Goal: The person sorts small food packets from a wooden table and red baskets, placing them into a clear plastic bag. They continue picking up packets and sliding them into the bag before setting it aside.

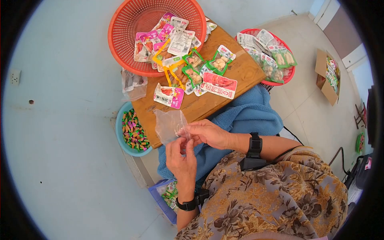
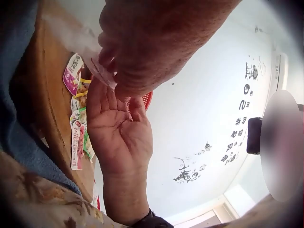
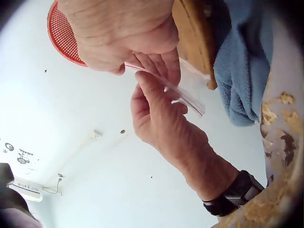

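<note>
Both of my hands pinch the clear plastic zip bag (image 1: 170, 125) near the middle of the head view, each grip closed on its mouth: my left hand (image 1: 182, 160) from below, my right hand (image 1: 208, 134) from the right. The bag sits over the wooden table (image 1: 240, 72) edge, left of the blue towel (image 1: 248, 114).

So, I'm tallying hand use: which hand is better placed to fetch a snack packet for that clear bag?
Likely the right hand: it pinches the clear bag beside the table, close to the red packet. The left hand grips the bag lower, farther from it.
</note>
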Motion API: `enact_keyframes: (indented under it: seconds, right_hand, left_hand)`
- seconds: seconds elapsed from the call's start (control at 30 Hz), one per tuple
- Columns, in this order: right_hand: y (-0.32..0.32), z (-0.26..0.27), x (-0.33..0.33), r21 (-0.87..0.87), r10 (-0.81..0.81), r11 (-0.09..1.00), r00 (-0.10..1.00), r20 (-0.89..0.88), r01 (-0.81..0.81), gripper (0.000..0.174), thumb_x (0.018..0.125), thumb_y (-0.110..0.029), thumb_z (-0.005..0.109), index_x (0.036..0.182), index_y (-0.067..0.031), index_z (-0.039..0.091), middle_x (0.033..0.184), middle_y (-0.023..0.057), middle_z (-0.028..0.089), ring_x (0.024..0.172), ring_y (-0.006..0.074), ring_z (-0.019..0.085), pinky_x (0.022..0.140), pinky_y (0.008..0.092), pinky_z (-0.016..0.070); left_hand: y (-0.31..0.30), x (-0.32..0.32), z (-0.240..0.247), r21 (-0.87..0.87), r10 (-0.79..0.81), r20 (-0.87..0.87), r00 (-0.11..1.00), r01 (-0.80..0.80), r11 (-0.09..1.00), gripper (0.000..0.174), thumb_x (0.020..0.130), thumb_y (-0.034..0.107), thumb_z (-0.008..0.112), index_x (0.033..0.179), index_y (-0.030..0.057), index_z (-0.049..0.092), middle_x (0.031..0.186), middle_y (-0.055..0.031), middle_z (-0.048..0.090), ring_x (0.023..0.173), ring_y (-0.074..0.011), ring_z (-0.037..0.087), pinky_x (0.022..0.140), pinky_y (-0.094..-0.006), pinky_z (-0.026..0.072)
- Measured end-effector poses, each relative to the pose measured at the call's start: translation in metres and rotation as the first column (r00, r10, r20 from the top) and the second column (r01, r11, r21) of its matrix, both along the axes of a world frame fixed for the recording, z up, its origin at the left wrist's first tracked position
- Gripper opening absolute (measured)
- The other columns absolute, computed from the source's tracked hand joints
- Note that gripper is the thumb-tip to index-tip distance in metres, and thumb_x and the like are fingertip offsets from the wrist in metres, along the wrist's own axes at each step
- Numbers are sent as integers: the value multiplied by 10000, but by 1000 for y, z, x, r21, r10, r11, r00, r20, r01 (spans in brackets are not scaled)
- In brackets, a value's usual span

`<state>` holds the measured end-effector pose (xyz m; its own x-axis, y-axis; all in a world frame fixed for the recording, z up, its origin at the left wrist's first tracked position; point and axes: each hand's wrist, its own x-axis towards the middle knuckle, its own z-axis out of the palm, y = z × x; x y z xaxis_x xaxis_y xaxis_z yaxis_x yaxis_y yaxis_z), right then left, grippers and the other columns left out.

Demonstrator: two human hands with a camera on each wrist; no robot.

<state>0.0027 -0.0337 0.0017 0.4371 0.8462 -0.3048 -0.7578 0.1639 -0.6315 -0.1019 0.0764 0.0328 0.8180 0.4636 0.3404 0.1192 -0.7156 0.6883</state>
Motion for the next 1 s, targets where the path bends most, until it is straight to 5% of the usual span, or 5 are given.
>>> enact_keyframes:
  seconds: [0.37, 0.57, 0.77, 0.83, 1.0]
  right_hand:
    - [4, -5, -5, 2, 16, 1000, 987, 162, -16, 313, 1041, -152, 492, 1309, -9, 567, 1187, 71, 660, 1061, 136, 634, 893, 289, 533]
    - [2, 7, -1, -56, 70, 996, 991, 116, -64, 296, 1029, -104, 432, 1268, -13, 580, 1105, 71, 676, 1008, 136, 644, 853, 299, 552]
    - [4, -8, -1, -162, 43, 987, 960, 278, 3, 344, 984, -69, 470, 1310, -23, 570, 1038, 83, 693, 920, 149, 677, 769, 301, 576]
    - [0, -15, 4, -342, 93, 935, 868, 487, 91, 396, 939, -42, 508, 1330, -8, 554, 952, 118, 706, 829, 164, 698, 669, 305, 587]
    - [-2, -11, 1, -413, 169, 908, 841, 513, 69, 432, 893, -42, 549, 1321, 10, 542, 880, 157, 710, 761, 195, 708, 610, 326, 574]
  left_hand:
    - [-1, 1, -5, 55, 15, -46, 999, -12, 998, 270, 758, 78, 825, 935, 42, 624, 849, -64, 572, 691, -180, 582, 584, -311, 469]
    - [4, -2, -9, 82, 10, -54, 998, -5, 997, 166, 808, 63, 767, 861, 33, 613, 805, -82, 564, 669, -211, 562, 579, -325, 454]
    - [12, -7, -10, 129, -17, 11, 1000, 15, 992, 115, 859, 70, 714, 848, 23, 610, 777, -98, 575, 659, -235, 570, 553, -353, 455]
    - [26, -12, -9, 230, 224, 83, 971, -237, 944, 76, 884, 55, 679, 873, 31, 607, 758, -102, 578, 654, -274, 590, 576, -371, 475]
    - [42, -14, 15, 248, 286, 108, 952, -305, 920, 55, 894, 45, 661, 882, 31, 609, 747, -97, 617, 614, -232, 599, 565, -341, 484]
